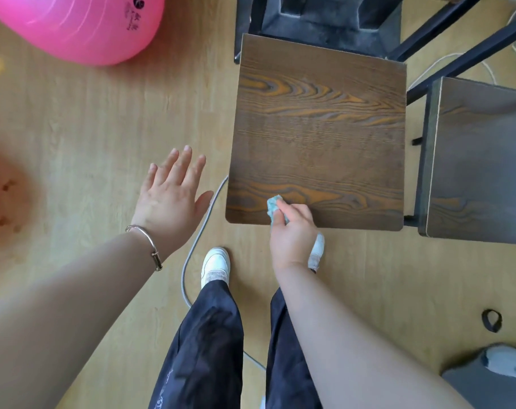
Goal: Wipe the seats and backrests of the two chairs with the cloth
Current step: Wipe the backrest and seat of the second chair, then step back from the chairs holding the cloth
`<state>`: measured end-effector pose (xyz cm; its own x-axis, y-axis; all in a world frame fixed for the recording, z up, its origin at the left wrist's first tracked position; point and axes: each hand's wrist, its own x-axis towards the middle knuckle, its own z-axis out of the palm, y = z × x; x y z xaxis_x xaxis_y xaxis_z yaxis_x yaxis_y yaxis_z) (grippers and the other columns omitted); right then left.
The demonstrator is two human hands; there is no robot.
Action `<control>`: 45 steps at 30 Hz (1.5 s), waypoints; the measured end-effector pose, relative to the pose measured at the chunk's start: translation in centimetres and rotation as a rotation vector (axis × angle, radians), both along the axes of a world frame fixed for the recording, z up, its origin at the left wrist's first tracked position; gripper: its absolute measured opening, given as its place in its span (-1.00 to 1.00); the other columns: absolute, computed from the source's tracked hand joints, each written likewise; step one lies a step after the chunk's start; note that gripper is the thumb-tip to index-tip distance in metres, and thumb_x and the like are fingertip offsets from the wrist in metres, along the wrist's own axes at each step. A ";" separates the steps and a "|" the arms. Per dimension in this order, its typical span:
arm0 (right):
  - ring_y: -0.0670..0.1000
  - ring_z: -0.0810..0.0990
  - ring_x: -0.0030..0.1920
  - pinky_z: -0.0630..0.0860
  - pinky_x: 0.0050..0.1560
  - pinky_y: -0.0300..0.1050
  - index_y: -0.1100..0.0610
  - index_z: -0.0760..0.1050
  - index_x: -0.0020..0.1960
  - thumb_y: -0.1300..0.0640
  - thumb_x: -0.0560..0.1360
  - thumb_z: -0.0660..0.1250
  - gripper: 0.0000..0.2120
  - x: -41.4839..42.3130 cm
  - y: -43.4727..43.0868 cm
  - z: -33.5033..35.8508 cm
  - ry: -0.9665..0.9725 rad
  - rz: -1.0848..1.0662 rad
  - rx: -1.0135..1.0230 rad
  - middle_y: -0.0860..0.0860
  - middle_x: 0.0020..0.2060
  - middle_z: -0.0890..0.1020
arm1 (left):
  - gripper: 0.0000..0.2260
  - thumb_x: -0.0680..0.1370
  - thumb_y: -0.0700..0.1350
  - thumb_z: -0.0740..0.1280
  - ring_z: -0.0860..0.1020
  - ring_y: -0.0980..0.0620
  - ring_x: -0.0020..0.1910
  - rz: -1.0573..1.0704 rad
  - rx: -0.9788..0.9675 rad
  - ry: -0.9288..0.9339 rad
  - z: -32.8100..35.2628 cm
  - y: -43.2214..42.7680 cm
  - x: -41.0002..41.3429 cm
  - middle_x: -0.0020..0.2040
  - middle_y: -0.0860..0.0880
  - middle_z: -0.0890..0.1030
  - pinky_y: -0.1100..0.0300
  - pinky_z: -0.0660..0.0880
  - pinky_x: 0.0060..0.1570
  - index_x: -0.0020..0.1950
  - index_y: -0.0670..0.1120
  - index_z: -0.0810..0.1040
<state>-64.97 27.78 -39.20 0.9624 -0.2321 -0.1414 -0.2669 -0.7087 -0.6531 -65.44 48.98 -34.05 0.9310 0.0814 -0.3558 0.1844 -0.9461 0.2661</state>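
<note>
A dark wood-grain chair seat (318, 128) lies in front of me, seen from above. My right hand (293, 231) presses a small teal cloth (273, 206) onto the seat near its front edge, left of the middle. My left hand (171, 196) hovers over the floor to the left of the seat, fingers spread, holding nothing; a bracelet sits on that wrist. A second chair seat (481, 160) of the same wood stands to the right, cut off by the frame edge. No backrest is in view.
A pink exercise ball (82, 25) rests on the floor at top left. A grey cable (192, 252) runs past my left shoe. Black metal frame bars (469, 54) and a dark mat lie beyond the seats. A black loop (491, 320) lies on the floor at right.
</note>
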 end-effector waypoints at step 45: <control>-0.03 0.50 0.11 0.56 0.01 -0.18 0.04 0.57 0.27 0.05 0.54 0.38 -0.70 13.5 -26.0 53.7 -0.330 0.212 -0.393 -0.02 0.16 0.55 | -0.44 0.65 0.12 0.04 -0.13 -0.06 0.58 -0.307 0.206 -0.448 49.6 -23.1 13.5 0.61 -0.04 -0.08 -0.12 -0.03 0.53 0.59 0.02 -0.09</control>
<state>-51.49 1.73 14.48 0.9722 -0.0028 0.2340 0.0824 -0.9317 -0.3537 -51.90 25.91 15.58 0.9789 -0.1907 0.0734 -0.1951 -0.9790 0.0593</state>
